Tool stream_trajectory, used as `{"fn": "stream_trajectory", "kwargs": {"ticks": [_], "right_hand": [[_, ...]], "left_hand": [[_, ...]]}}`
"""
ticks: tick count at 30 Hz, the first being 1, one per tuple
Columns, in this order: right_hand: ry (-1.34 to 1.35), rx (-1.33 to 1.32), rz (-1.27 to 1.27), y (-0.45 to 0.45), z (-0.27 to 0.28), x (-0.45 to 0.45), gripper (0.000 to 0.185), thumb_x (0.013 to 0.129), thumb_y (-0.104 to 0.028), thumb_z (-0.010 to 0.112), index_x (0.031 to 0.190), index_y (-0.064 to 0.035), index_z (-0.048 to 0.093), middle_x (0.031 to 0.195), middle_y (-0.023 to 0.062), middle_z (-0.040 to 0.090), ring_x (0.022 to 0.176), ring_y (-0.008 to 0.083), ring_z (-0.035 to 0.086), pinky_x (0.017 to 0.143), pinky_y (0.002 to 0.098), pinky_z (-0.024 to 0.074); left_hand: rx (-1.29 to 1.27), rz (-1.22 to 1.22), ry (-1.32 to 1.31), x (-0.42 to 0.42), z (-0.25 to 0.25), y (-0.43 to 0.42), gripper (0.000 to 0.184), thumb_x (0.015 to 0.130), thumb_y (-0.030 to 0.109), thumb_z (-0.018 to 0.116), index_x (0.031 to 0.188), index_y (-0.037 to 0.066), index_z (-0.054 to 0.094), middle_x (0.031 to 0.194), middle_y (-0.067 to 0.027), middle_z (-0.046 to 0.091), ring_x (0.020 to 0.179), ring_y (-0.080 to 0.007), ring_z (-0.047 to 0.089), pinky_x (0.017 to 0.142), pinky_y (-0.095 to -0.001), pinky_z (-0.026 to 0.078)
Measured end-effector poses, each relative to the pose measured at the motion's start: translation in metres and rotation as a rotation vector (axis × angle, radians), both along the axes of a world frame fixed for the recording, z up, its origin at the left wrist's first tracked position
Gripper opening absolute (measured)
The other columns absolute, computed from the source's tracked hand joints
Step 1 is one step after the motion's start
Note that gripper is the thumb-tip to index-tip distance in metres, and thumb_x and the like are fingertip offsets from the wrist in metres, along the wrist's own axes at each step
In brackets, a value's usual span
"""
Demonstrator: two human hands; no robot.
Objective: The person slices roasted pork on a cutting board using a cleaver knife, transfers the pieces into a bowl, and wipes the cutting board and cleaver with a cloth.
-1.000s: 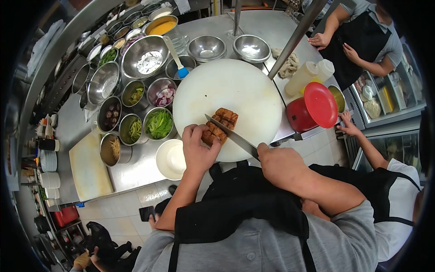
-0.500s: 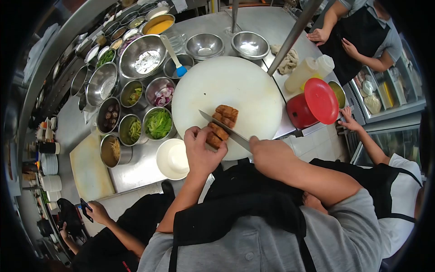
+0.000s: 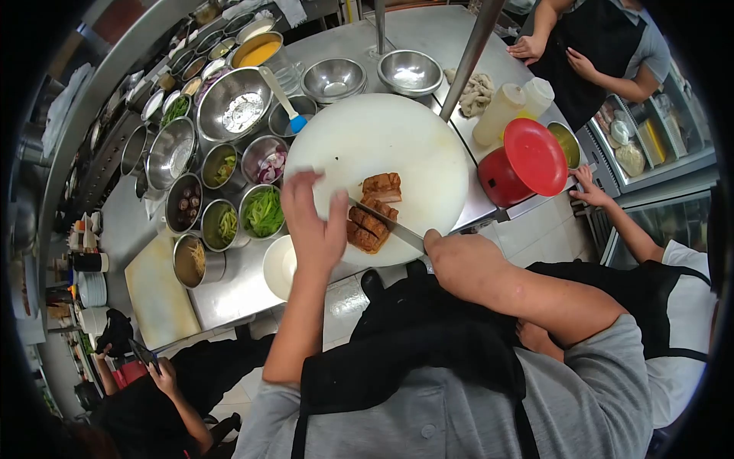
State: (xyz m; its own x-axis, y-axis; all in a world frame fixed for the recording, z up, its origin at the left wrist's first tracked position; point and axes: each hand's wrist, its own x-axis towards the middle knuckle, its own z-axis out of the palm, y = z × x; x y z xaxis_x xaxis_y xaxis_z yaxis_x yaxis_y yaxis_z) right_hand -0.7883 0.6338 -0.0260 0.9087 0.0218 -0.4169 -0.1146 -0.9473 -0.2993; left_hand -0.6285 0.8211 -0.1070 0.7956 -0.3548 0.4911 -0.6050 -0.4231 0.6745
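Brown cooked meat (image 3: 368, 230), cut into several thick pieces, lies on the lower half of the round white cutting board (image 3: 382, 138). My right hand (image 3: 468, 262) is closed around the handle of a knife (image 3: 406, 234). Its blade slants up and left across the meat, between the upper pieces and the lower ones. My left hand (image 3: 314, 222) is raised just left of the meat, apart from it, with thumb and fingers spread and slightly blurred. Nothing shows in its grasp.
Metal pots of chopped greens (image 3: 264, 212), onion (image 3: 271, 165) and mushrooms (image 3: 188, 206) crowd the left. A white bowl (image 3: 280, 268) sits below them. A red container (image 3: 527, 162) and squeeze bottles (image 3: 501, 115) stand right. Co-workers' hands (image 3: 589, 188) rest near the table's right side.
My left hand has let go of the meat and moved up and left, its fingers spreading. The knife stays in my right hand, its blade lower among the pieces. The view has shifted slightly.
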Motion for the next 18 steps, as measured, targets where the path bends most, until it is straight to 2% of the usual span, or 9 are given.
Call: {"fn": "stream_trajectory", "kwargs": {"ticks": [3, 4, 6, 9, 12, 14, 15, 16, 18], "right_hand": [[-0.077, 0.004, 0.024, 0.000, -0.001, 0.001, 0.017, 0.084, -0.004, 0.055, 0.099, 0.0030, 0.052, 0.076, 0.0186, 0.069, 0.072, 0.0369, 0.070, 0.064, 0.0461, 0.0555], [-0.046, -0.003, 0.024, 0.000, 0.000, 0.002, 0.017, 0.084, -0.004, 0.055, 0.099, 0.0032, 0.052, 0.077, 0.0189, 0.069, 0.073, 0.0373, 0.070, 0.064, 0.0463, 0.0555], [0.015, -0.008, 0.043, 0.000, 0.000, -0.002, 0.017, 0.084, -0.004, 0.055, 0.099, 0.0033, 0.052, 0.077, 0.0192, 0.069, 0.073, 0.0378, 0.070, 0.063, 0.0464, 0.0555], [-0.042, -0.018, 0.040, -0.003, -0.004, -0.002, 0.016, 0.084, -0.003, 0.055, 0.098, 0.0036, 0.052, 0.077, 0.0195, 0.069, 0.072, 0.0383, 0.070, 0.062, 0.0466, 0.0554], [-0.084, -0.014, 0.042, -0.007, -0.003, 0.001, 0.016, 0.084, -0.003, 0.054, 0.098, 0.0038, 0.051, 0.075, 0.0194, 0.069, 0.071, 0.0380, 0.070, 0.062, 0.0469, 0.0552], [-0.100, 0.012, 0.085, -0.009, -0.002, 0.001, 0.016, 0.084, -0.002, 0.054, 0.098, 0.0039, 0.051, 0.074, 0.0191, 0.068, 0.070, 0.0380, 0.070, 0.062, 0.0475, 0.0550], [-0.100, 0.023, 0.062, -0.008, -0.003, -0.001, 0.016, 0.084, -0.002, 0.054, 0.098, 0.0039, 0.051, 0.074, 0.0191, 0.068, 0.070, 0.0380, 0.070, 0.062, 0.0475, 0.0550], [-0.097, 0.033, 0.060, -0.008, -0.003, -0.001, 0.016, 0.084, -0.003, 0.054, 0.098, 0.0039, 0.051, 0.074, 0.0193, 0.068, 0.071, 0.0381, 0.070, 0.062, 0.0476, 0.0549], [-0.090, 0.040, 0.063, -0.004, -0.003, 0.000, 0.015, 0.084, -0.003, 0.054, 0.098, 0.0040, 0.052, 0.073, 0.0196, 0.068, 0.071, 0.0382, 0.070, 0.061, 0.0477, 0.0548]], "left_hand": [[0.068, -0.075, -0.125, 0.037, 0.031, -0.070, 0.061, 0.094, 0.030, 0.063, 0.145, 0.003, 0.043, 0.157, -0.0302, 0.023, 0.149, -0.0475, 0.015, 0.120, -0.0559, 0.013], [0.285, -0.191, -0.057, 0.042, 0.000, -0.088, 0.072, 0.096, 0.033, 0.060, 0.155, 0.005, 0.029, 0.162, -0.0306, 0.011, 0.152, -0.0473, 0.001, 0.122, -0.0559, 0.002], [0.432, -0.251, 0.017, 0.039, -0.026, -0.096, 0.076, 0.097, 0.037, 0.058, 0.157, 0.007, 0.024, 0.162, -0.0300, 0.010, 0.151, -0.0481, 0.003, 0.121, -0.0585, 0.002], [0.400, -0.332, -0.045, 0.039, -0.029, -0.101, 0.078, 0.095, 0.040, 0.061, 0.155, 0.005, 0.027, 0.162, -0.0301, 0.013, 0.151, -0.0484, 0.007, 0.121, -0.0606, 0.002], [0.238, -0.219, 0.017, 0.043, -0.016, -0.094, 0.082, 0.094, 0.044, 0.062, 0.154, 0.001, 0.027, 0.161, -0.0304, 0.016, 0.151, -0.0455, 0.010, 0.121, -0.0587, 0.002], [0.175, -0.139, -0.109, 0.042, -0.011, -0.081, 0.076, 0.091, 0.039, 0.069, 0.146, -0.003, 0.038, 0.152, -0.0298, 0.034, 0.146, -0.0426, 0.028, 0.121, -0.0542, 0.017], [-0.023, -0.017, 0.105, 0.035, 0.006, -0.048, 0.063, 0.087, 0.030, 0.074, 0.134, -0.004, 0.050, 0.135, -0.0255, 0.051, 0.130, -0.0386, 0.047, 0.111, -0.0477, 0.035], [-0.086, 0.042, 0.182, 0.026, 0.008, -0.033, 0.052, 0.084, 0.024, 0.077, 0.123, -0.004, 0.057, 0.121, -0.0206, 0.059, 0.115, -0.0348, 0.055, 0.100, -0.0438, 0.044], [0.039, 0.060, 0.219, 0.003, 0.012, -0.016, 0.060, 0.079, 0.031, 0.081, 0.121, -0.005, 0.058, 0.119, -0.0213, 0.058, 0.115, -0.0351, 0.055, 0.099, -0.0431, 0.044]]}}
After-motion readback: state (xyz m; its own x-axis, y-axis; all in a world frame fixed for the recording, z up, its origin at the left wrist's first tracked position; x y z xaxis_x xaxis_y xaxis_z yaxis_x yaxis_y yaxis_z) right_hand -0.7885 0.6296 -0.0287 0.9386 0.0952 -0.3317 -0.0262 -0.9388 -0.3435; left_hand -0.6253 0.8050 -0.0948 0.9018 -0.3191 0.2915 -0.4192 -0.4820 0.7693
